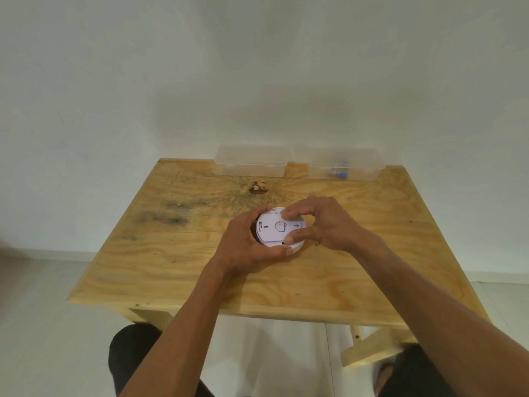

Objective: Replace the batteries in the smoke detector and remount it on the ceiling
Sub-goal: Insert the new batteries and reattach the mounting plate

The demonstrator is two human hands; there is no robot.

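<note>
A round white smoke detector (276, 229) lies back side up on the wooden table (177, 270), near its middle. My left hand (246, 245) wraps around its left and near rim. My right hand (320, 222) grips the right side, with the thumb on the near edge of the back plate and the fingertips on the far edge. Both hands hide part of the rim.
Two clear plastic boxes stand at the table's far edge against the white wall: one (252, 163) looks empty, the other (346, 164) holds small blue items. A dark knot (258, 188) marks the wood. My knees show below the near edge.
</note>
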